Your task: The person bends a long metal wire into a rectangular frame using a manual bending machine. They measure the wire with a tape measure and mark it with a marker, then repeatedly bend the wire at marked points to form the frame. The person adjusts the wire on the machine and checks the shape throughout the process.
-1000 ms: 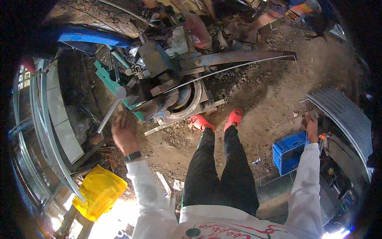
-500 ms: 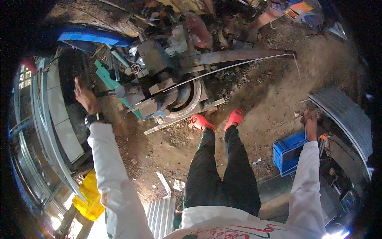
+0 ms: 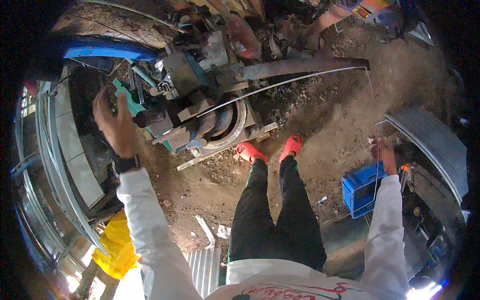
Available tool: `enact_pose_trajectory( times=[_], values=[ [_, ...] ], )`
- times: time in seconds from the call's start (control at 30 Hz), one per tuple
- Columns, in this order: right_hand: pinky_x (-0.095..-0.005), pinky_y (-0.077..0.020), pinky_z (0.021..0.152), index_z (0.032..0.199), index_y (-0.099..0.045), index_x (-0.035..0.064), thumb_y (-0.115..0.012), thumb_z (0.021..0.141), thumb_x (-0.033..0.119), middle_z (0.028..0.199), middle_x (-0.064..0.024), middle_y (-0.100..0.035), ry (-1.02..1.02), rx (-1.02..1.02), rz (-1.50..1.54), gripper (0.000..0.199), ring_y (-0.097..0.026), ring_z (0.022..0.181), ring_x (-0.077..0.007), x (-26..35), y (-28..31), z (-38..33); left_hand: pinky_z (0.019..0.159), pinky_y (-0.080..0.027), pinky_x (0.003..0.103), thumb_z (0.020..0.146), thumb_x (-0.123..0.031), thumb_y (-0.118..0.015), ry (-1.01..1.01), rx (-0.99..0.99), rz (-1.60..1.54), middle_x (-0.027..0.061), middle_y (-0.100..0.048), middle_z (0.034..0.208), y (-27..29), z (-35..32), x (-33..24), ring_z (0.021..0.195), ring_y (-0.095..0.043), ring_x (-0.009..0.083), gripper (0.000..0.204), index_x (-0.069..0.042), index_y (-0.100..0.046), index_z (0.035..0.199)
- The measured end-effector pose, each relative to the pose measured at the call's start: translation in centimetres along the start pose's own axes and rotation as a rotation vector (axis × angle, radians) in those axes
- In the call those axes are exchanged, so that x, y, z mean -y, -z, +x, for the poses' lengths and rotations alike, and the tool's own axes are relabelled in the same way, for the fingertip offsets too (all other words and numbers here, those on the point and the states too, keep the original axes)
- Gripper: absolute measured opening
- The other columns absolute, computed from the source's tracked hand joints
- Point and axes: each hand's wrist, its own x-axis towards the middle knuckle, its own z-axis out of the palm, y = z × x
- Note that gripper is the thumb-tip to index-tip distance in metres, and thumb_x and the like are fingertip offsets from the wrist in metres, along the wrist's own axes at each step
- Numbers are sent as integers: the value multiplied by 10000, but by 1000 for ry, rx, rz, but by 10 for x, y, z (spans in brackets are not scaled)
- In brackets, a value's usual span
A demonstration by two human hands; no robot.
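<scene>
My left hand [image 3: 116,125] is raised beside the dark knob-ended handle [image 3: 142,119] of a heavy metal vise-like machine [image 3: 186,75]. Its thumb and fingers are spread with nothing between them; whether it touches the knob I cannot tell. Through the machine runs a long thin metal rod [image 3: 280,87], its far right end bent down beside a long rusty lever arm [image 3: 305,69]. Out to the right, my right hand [image 3: 385,156] is closed on a thin bent wire [image 3: 376,186], which hangs in front of a blue plastic crate [image 3: 353,189].
Metal bars and frames [image 3: 52,150] stand along the left, near a yellow sack [image 3: 119,247]. A grey corrugated sheet [image 3: 425,142] lies at the right, another sheet [image 3: 204,265] near my waist. A flat metal strip [image 3: 225,146] lies before my red clogs [image 3: 291,145] on the dirt.
My left hand has come closer to the machine's knob, its thumb now spread from the fingers. The wire at my right hand has swung out more clearly over the blue crate.
</scene>
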Motion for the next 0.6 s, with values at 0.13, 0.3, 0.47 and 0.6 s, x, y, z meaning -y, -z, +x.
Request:
enact_pose_trajectory(
  times=[0.13,0.3,0.47,0.6],
  values=[
    [-271,-483,586,1061,-668,74,-569,989,437,734,-7,-648,-29,63,31,383,-620,648,-116,36,-13,-20,881,-467,411,896,-344,-673,-189,811,-114,191,-656,1050,-85,82,8,959,-629,324,538,40,-588,1264],
    [-276,-499,641,1011,-698,47,-616,958,458,802,-31,-689,87,-30,-8,422,-647,696,-140,8,-1,-3,608,-478,410,897,-515,-642,-112,1050,21,110,-623,697,-186,144,65,643,-604,247,539,14,-695,988],
    [-287,-490,664,1010,-704,27,-615,961,451,819,-31,-698,125,-58,-40,435,-634,723,-147,37,-16,-25,528,-446,367,935,-511,-606,223,1025,261,71,-600,614,-183,128,30,490,-487,170,530,8,-697,875],
    [-235,-483,658,1061,-698,61,-588,979,436,800,9,-667,55,75,-40,399,-619,746,-81,38,-12,-24,568,-464,352,951,-458,-608,101,1173,324,68,-664,818,-177,136,18,538,-484,153,454,-14,-677,1016]
  ],
)
